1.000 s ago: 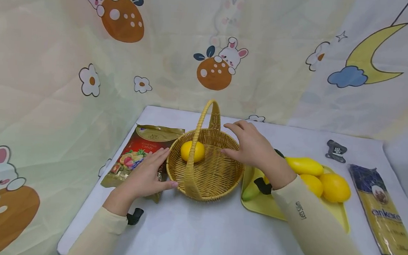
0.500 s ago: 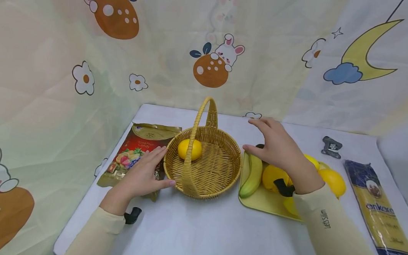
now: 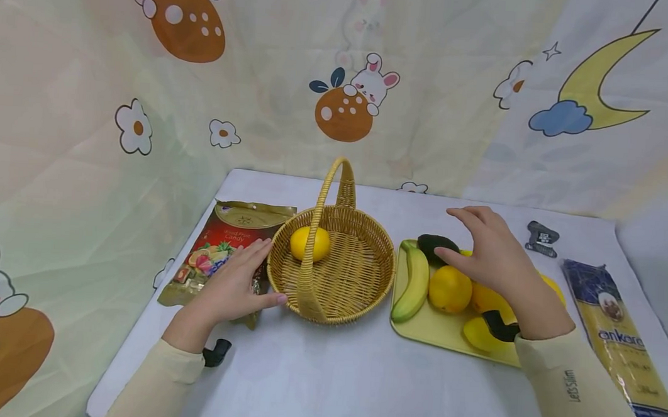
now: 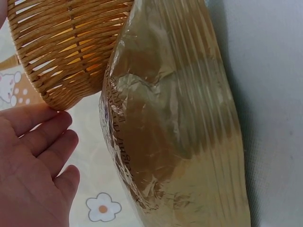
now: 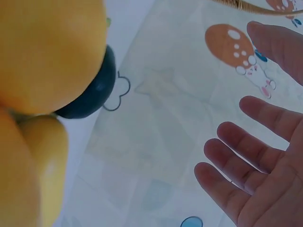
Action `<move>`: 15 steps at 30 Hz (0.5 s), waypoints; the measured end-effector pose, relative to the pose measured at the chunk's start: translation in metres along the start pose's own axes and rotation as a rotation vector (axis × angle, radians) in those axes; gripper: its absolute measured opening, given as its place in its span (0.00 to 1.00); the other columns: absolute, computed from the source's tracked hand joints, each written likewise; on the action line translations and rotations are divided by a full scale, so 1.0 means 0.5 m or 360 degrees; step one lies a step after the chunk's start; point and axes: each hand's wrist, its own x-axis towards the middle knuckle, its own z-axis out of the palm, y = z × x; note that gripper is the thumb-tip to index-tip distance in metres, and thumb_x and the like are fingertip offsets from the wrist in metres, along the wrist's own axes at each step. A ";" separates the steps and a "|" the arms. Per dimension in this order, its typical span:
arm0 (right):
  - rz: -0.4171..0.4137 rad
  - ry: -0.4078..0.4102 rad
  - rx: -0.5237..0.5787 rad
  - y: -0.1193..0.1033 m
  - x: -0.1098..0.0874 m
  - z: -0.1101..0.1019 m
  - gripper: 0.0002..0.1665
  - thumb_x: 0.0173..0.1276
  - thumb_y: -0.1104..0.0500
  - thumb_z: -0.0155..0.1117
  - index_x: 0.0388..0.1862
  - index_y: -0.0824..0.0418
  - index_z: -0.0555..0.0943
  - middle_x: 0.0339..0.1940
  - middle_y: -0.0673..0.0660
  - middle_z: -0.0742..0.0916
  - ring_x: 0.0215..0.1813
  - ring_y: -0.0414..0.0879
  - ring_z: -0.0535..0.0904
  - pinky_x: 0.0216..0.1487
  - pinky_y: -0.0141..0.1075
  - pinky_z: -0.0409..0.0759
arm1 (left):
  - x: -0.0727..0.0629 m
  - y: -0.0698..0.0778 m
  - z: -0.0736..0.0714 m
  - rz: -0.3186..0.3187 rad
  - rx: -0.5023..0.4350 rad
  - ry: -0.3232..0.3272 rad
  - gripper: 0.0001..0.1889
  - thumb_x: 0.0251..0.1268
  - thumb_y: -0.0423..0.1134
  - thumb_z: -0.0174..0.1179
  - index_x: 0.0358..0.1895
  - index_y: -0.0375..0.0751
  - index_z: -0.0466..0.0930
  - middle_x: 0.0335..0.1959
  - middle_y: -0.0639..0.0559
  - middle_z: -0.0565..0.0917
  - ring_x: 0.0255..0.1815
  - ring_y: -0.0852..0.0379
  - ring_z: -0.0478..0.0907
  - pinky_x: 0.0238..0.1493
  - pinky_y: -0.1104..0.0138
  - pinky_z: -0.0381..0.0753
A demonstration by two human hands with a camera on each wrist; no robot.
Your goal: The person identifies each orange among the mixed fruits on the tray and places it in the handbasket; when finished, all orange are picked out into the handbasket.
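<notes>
A wicker basket (image 3: 358, 279) with a tall arched handle stands mid-table, one lemon (image 3: 319, 245) inside it. My left hand (image 3: 227, 291) touches the basket's left side with extended fingers; in the left wrist view its fingertips meet the woven wall. Under that hand lies a shiny candy bag (image 3: 248, 220). Over the yellow tray (image 3: 435, 337) hovers my right hand (image 3: 493, 254), fingers spread and holding nothing. The tray bears a banana (image 3: 415, 285), a dark avocado (image 3: 435, 245), an orange (image 3: 450, 290) and other yellow fruit (image 3: 479, 334), partly hidden by the hand and wrist.
Right of the tray lies a blue-and-gold "ankara" packet (image 3: 624, 343). Behind it rests a small dark grey patterned item (image 3: 542, 238). A patterned cloth (image 3: 430, 113) hangs at the table's back edge.
My right hand has moved right, from over the basket to above the fruit tray, uncovering the banana, avocado and orange. My left hand stays at the basket.
</notes>
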 end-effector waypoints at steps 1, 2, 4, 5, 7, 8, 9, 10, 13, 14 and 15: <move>0.0007 0.0004 0.0004 0.006 -0.005 0.000 0.48 0.68 0.44 0.75 0.80 0.59 0.67 0.77 0.70 0.69 0.76 0.70 0.64 0.74 0.72 0.65 | 0.000 0.000 0.000 -0.0004 0.0000 -0.0001 0.64 0.50 0.79 0.68 0.86 0.51 0.50 0.87 0.45 0.53 0.87 0.34 0.48 0.84 0.35 0.49; 0.0010 0.0010 0.0003 0.011 -0.009 0.000 0.48 0.68 0.44 0.75 0.80 0.59 0.67 0.77 0.70 0.69 0.76 0.71 0.64 0.74 0.73 0.65 | 0.000 0.000 0.001 -0.0009 -0.0001 -0.0002 0.64 0.50 0.78 0.68 0.86 0.52 0.50 0.87 0.45 0.53 0.87 0.33 0.48 0.84 0.34 0.49; 0.0021 0.0021 0.0003 0.022 -0.017 0.001 0.48 0.68 0.45 0.75 0.80 0.59 0.67 0.77 0.71 0.69 0.76 0.71 0.64 0.74 0.74 0.64 | -0.001 0.000 0.002 -0.0015 -0.0004 -0.0005 0.64 0.50 0.78 0.69 0.86 0.52 0.50 0.87 0.45 0.53 0.87 0.32 0.48 0.83 0.34 0.49; 0.0024 0.0026 0.0005 0.027 -0.021 0.002 0.47 0.68 0.46 0.75 0.80 0.59 0.67 0.76 0.71 0.70 0.75 0.71 0.64 0.74 0.74 0.64 | -0.001 -0.001 0.002 -0.0018 -0.0005 -0.0006 0.64 0.50 0.78 0.69 0.86 0.52 0.50 0.87 0.45 0.53 0.87 0.32 0.48 0.83 0.34 0.49; 0.0030 0.0033 0.0002 0.036 -0.027 0.003 0.48 0.68 0.46 0.75 0.80 0.60 0.67 0.76 0.71 0.70 0.75 0.72 0.64 0.73 0.74 0.64 | -0.001 -0.001 0.001 -0.0024 -0.0008 -0.0007 0.64 0.50 0.78 0.69 0.86 0.53 0.50 0.87 0.45 0.53 0.87 0.32 0.48 0.83 0.33 0.49; 0.0034 0.0036 0.0000 0.040 -0.030 0.004 0.48 0.67 0.45 0.76 0.80 0.60 0.67 0.76 0.72 0.70 0.74 0.72 0.64 0.72 0.75 0.64 | -0.001 -0.001 0.001 -0.0026 -0.0008 -0.0007 0.64 0.50 0.78 0.69 0.86 0.53 0.50 0.87 0.45 0.53 0.87 0.32 0.48 0.83 0.33 0.49; 0.0040 0.0036 -0.0001 0.045 -0.033 0.005 0.49 0.67 0.44 0.76 0.80 0.60 0.67 0.76 0.72 0.70 0.74 0.73 0.64 0.72 0.75 0.65 | -0.001 -0.002 0.001 -0.0027 -0.0007 -0.0007 0.64 0.50 0.78 0.69 0.86 0.53 0.50 0.87 0.45 0.53 0.87 0.32 0.48 0.83 0.33 0.49; 0.0051 0.0036 0.0001 0.050 -0.035 0.006 0.49 0.67 0.43 0.76 0.80 0.60 0.67 0.76 0.72 0.69 0.74 0.73 0.64 0.71 0.75 0.65 | 0.000 -0.002 0.001 -0.0027 -0.0009 -0.0008 0.64 0.50 0.78 0.69 0.86 0.53 0.50 0.87 0.45 0.53 0.87 0.32 0.47 0.83 0.33 0.49; 0.0092 0.0025 -0.0003 0.066 -0.044 0.007 0.51 0.67 0.40 0.75 0.81 0.59 0.66 0.77 0.72 0.68 0.75 0.74 0.63 0.70 0.77 0.64 | 0.001 -0.003 0.001 -0.0025 -0.0012 -0.0010 0.64 0.49 0.78 0.69 0.86 0.53 0.50 0.87 0.45 0.53 0.87 0.32 0.47 0.83 0.33 0.48; 0.0106 0.0022 -0.0002 0.072 -0.047 0.007 0.51 0.67 0.39 0.74 0.81 0.58 0.65 0.77 0.72 0.68 0.75 0.74 0.62 0.70 0.77 0.64 | 0.002 -0.003 0.001 -0.0023 -0.0012 -0.0010 0.65 0.49 0.78 0.69 0.86 0.53 0.50 0.87 0.45 0.53 0.87 0.32 0.47 0.83 0.34 0.48; 0.0127 0.0010 0.0000 0.077 -0.051 0.007 0.52 0.68 0.37 0.73 0.82 0.58 0.65 0.77 0.72 0.67 0.75 0.74 0.62 0.70 0.77 0.64 | 0.002 -0.003 0.002 -0.0020 -0.0011 -0.0011 0.65 0.49 0.78 0.69 0.86 0.52 0.50 0.87 0.45 0.53 0.87 0.33 0.47 0.84 0.34 0.48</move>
